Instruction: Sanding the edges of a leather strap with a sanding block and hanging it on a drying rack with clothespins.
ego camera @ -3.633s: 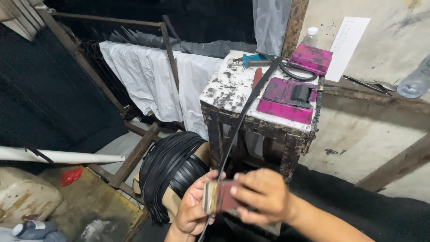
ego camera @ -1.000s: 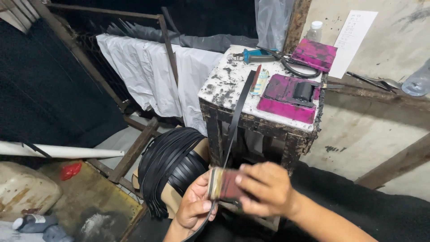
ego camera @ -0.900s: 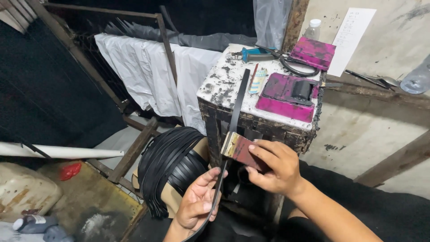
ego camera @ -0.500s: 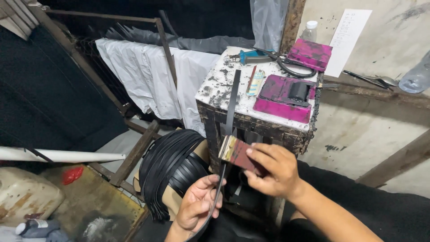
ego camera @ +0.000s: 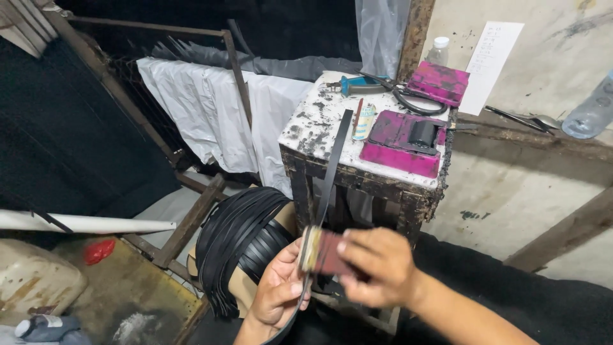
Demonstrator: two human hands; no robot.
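Running up and away from the left hand [ego camera: 276,294], the black strap [ego camera: 332,167] is pinched in its fingers; the right hand [ego camera: 377,265] fingers press a reddish block [ego camera: 322,252] against it.

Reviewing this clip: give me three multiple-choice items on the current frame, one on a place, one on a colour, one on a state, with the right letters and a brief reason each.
1. Where does the far end of the black strap rest?
A. on the spattered white table
B. on the floor
C. on the white sheet

2. What colour is the tray with the black roller on the table?
A. green
B. magenta
C. yellow

3. What is the right hand doing?
A. hanging free
B. resting flat on the table
C. holding a small reddish pad against the strap

Answers: 1 A, the strap's tip lies on the tabletop; 2 B, the tray is stained magenta; 3 C, its fingers grip the pad at the strap, beside the left hand.
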